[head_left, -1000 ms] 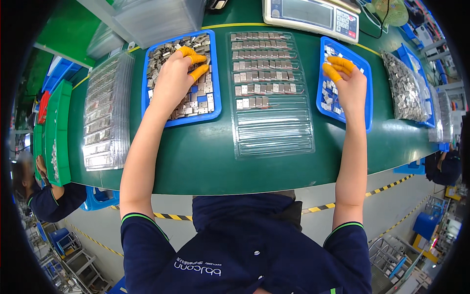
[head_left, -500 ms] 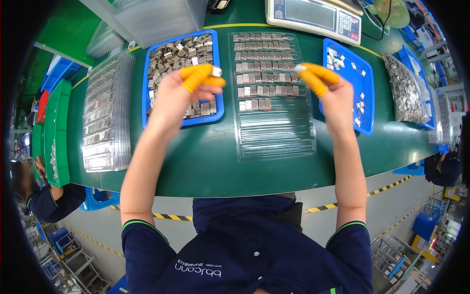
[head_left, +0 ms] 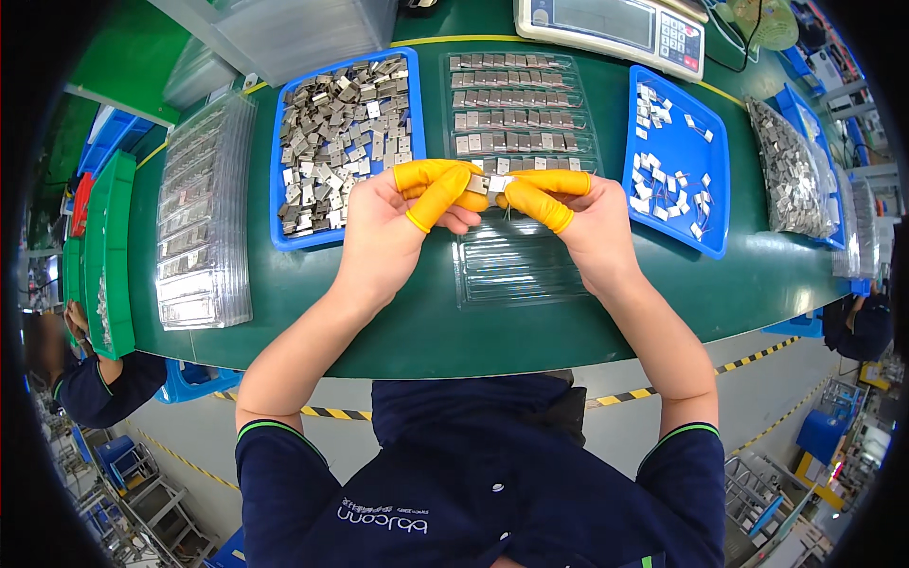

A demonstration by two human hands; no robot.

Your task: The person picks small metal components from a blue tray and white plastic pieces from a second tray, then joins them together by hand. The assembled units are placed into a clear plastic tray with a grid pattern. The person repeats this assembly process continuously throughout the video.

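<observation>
Both my hands wear yellow finger cots and meet over the clear plastic tray (head_left: 521,275). Between its fingertips my left hand (head_left: 383,237) pinches a small metal USB connector shell (head_left: 479,184). My right hand (head_left: 597,222) pinches a small white connector piece (head_left: 498,183), with thin wire ends hanging below. The two parts are end to end; whether one has entered the other is too small to tell. Rows of metal connectors (head_left: 511,120) fill the tray's far grooves, while my hands partly cover the nearer ones.
A blue tray (head_left: 276,194) heaped with metal shells stands left, beside stacked clear trays (head_left: 204,222). To the right, another blue tray (head_left: 672,142) holds scattered white pieces. Behind are a digital scale (head_left: 606,33) and, farther right, a bag of connectors (head_left: 791,175). Co-workers sit at both sides.
My hands have come together from above the left tray and the clear tray's right edge, moving nearer to me. The shell and the white piece now sit against each other.
</observation>
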